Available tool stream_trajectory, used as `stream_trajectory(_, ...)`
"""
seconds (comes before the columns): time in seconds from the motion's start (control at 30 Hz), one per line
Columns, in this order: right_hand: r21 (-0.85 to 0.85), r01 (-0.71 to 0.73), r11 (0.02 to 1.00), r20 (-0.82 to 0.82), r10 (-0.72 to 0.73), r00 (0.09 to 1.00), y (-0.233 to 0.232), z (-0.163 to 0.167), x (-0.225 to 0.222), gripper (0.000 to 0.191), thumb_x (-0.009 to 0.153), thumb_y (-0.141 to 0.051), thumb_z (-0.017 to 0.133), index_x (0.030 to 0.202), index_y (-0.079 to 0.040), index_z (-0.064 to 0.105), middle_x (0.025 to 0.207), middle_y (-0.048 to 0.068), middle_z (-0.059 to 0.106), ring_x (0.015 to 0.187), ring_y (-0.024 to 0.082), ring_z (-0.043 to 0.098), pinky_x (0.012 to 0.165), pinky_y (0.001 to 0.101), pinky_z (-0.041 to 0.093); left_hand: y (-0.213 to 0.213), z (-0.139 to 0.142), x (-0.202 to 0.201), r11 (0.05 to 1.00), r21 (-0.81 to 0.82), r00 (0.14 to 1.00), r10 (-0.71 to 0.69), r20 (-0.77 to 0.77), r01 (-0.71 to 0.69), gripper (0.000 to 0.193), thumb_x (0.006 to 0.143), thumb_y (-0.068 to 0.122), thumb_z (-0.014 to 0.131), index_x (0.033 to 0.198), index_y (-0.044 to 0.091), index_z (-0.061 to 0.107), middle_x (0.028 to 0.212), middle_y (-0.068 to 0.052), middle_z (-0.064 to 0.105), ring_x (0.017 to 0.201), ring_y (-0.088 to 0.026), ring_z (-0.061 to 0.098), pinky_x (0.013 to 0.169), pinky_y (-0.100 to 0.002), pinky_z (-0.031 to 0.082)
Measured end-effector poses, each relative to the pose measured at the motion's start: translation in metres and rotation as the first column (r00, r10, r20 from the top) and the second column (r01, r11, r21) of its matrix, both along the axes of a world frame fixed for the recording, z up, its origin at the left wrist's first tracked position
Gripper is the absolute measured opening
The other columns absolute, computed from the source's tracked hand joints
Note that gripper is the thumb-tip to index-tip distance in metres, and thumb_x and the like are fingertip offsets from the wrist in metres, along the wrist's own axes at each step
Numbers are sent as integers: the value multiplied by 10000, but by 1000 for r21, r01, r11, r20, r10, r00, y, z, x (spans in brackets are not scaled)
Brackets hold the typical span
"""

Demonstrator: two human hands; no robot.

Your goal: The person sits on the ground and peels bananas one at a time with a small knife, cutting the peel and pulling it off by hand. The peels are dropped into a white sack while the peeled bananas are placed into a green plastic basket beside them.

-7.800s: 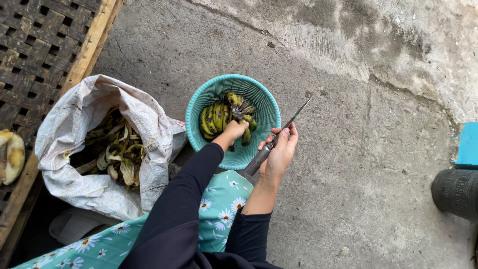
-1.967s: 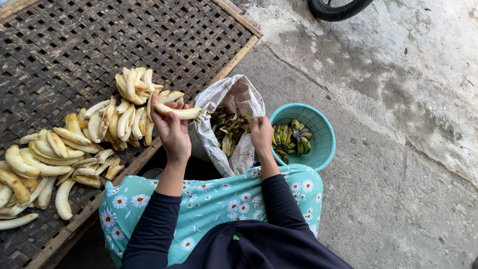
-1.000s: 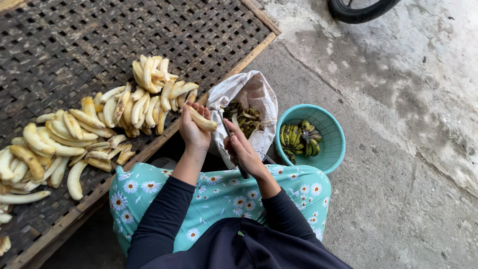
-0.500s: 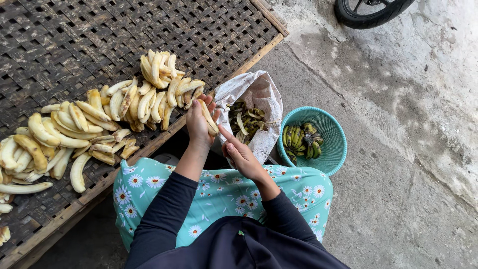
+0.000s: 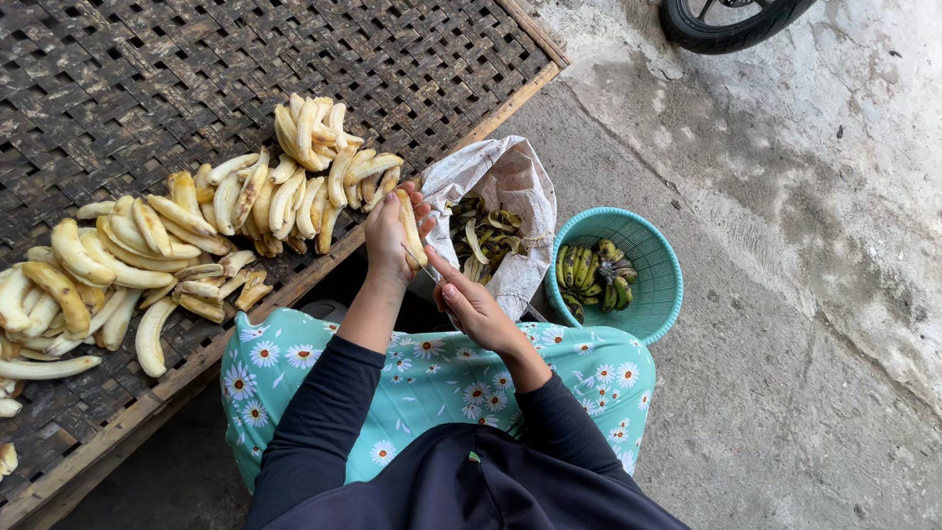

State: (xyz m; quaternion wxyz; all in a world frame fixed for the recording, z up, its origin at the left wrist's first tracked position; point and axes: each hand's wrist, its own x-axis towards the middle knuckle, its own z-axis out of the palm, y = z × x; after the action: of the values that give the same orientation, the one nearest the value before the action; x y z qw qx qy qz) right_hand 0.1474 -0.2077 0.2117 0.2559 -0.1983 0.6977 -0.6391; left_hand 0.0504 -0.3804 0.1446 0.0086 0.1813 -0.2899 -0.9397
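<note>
The left hand [image 5: 391, 234] grips a peeled banana [image 5: 409, 226] upright above the lap while the right hand [image 5: 473, 306] closes on a knife [image 5: 420, 263] set against it — a slip could nick the fingers, or drop the slick fruit short of the woven surface [image 5: 128, 88].

Rough concrete floor [image 5: 785, 324], woven drying rack [image 5: 196, 69]

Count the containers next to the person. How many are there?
2: a white sack of peels beside the left hand, and a teal basket of green bananas right of it.
</note>
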Motion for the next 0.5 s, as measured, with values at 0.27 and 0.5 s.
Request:
stream_trajectory(0.27,-3,62,998,-115,-62,991,-4,-15,0,572,1126,-302,410,1666,-162,285,852,-15,514,693,78,416,654,226,396,9,7,11,995,88,997,49,-53,-44,324,1102,270,378,1203,34,575,984,-68,610,870,-187,649,825,-364,626)
stream_trajectory(0.5,-34,109,993,-239,-114,964,-5,-28,-4,565,1136,-295,432,1659,-117,314,858,-16,519,779,97,457,746,242,437,20,13,19,986,140,987,105,-124,-87,267,1100,223,399,1184,12,539,988,-99,594,905,-235,670,912,-391,606)
